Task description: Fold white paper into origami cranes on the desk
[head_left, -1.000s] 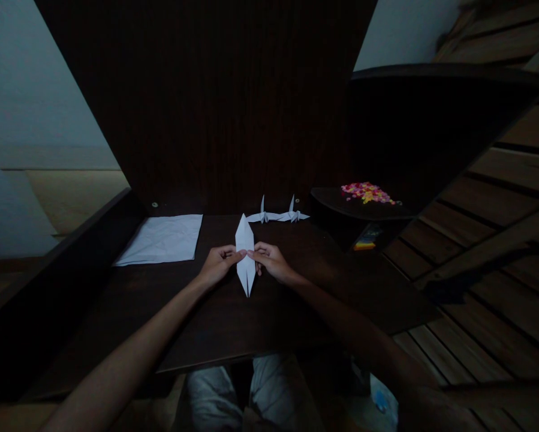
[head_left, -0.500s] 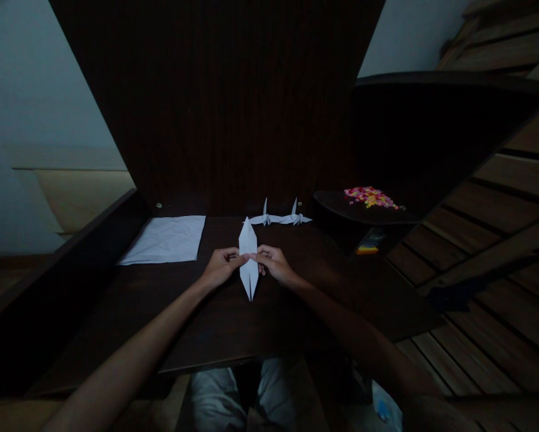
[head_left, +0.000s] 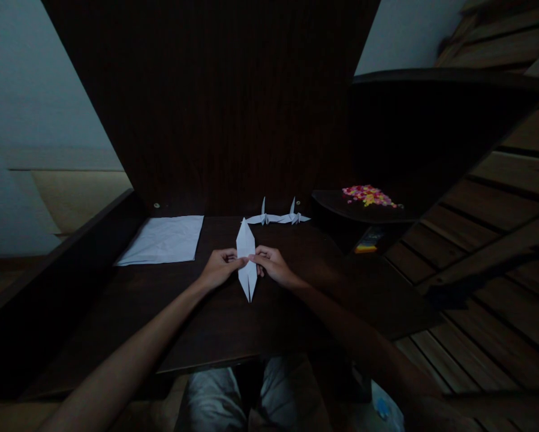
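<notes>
Both hands hold a folded sheet of white origami paper [head_left: 246, 242], a long diamond with a slit running up from its lower point. My left hand [head_left: 224, 266] pinches its left edge, thumb on top. On the opposite edge my right hand [head_left: 272, 264] grips in the same way, its thumb close to the other one. The fingers beneath the paper are partly hidden. Just beyond its upper tip, two folded paper cranes [head_left: 294, 218] stand side by side against the back panel.
A stack of white paper [head_left: 163, 239] lies at the left of the dark desk [head_left: 197, 342]. At the right, a small rounded shelf [head_left: 327, 201] bears a pile of pink, red and yellow bits [head_left: 369, 195]. A raised side board [head_left: 66, 258] borders the desk's left.
The hands keep the same pinch on the folded paper, whose upper tip leans slightly further left. The whole view has shifted a little.
</notes>
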`<state>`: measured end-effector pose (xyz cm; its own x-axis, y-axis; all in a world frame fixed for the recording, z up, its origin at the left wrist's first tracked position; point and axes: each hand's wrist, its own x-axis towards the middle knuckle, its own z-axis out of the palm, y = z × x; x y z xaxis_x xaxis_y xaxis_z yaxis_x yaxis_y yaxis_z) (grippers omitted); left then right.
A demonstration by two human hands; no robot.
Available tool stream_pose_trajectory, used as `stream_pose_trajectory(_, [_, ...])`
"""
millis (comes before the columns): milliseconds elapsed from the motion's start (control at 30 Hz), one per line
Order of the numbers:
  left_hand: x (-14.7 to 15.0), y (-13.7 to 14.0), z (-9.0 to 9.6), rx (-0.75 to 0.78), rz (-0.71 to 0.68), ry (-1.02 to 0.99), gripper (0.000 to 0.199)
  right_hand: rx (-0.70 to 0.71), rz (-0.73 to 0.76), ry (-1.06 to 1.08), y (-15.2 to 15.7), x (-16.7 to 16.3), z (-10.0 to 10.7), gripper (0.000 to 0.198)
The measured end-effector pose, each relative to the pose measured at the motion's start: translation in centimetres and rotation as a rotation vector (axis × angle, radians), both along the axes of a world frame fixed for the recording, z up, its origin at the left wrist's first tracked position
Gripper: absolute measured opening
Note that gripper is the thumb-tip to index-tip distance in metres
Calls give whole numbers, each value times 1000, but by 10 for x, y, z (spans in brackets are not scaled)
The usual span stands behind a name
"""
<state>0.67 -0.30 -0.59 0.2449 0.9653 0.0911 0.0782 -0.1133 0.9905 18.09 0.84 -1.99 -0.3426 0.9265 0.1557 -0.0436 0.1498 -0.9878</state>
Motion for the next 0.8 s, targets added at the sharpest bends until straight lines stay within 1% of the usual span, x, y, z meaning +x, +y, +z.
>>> stream_pose_trajectory(133, [2, -1, 1, -3, 15, -12, 35, -11, -16, 14, 2, 1, 0, 27])
stream_pose_trajectory(333, [4, 0, 1, -13, 29, -88, 35, -8, -50, 23, 4, 3, -1, 27])
stream_pose_trajectory(467, [5, 1, -2, 1, 69, -144, 40, -3, -62, 52, 4, 3, -3, 27])
stream_pose_trajectory(600, [6, 2, -4, 3, 117, -217, 47, 10, -75, 105, 4, 1, -4, 41])
stream_pose_trajectory(700, [6, 2, -4, 18, 105, -212, 44, 21, -78, 118, 4, 1, -3, 47])
stream_pose_trajectory(800, [6, 2, -2, 18, 105, -186, 41, 28, -79, 116, 4, 2, -3, 48])
